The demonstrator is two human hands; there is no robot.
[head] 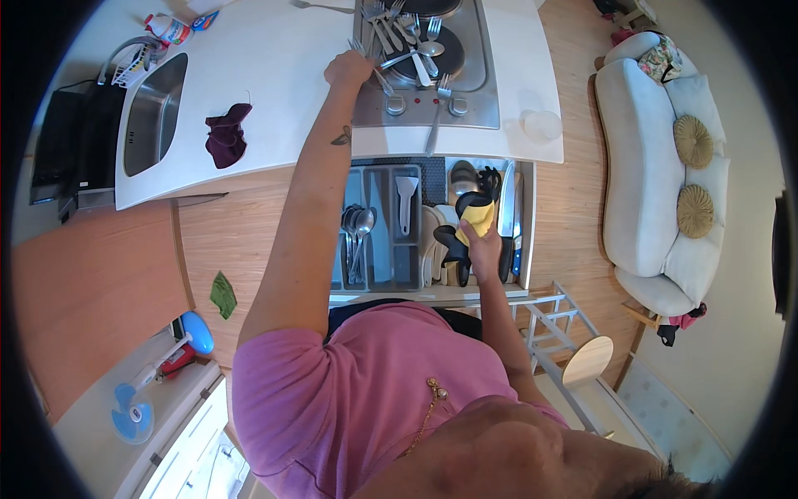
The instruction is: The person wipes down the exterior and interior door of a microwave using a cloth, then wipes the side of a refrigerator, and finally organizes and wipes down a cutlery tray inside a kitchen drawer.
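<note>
At the hob's left edge, my left hand (349, 67) is closed around a fork (356, 45), its tines showing past the fingers. Several forks (399, 28) and a spoon (431, 48) lie piled on the steel electric hob (368, 115); one more fork (441, 100) rests across its front edge. My right hand (484, 249) grips a yellow cloth (479, 218) over the open drawer (531, 224), against black utensils (454, 246); whether it also holds one is unclear. The drawer's grey cutlery tray (419, 249) holds spoons (358, 231) and a white-handled utensil (406, 199).
Knives (508, 206) and wooden utensils (433, 237) lie in the drawer's right part. A dark purple cloth (227, 136) is on the white counter (280, 93) beside the sink (153, 118). A transparent round container (541, 126) stands right of the hob. A step ladder (555, 324) is at the lower right.
</note>
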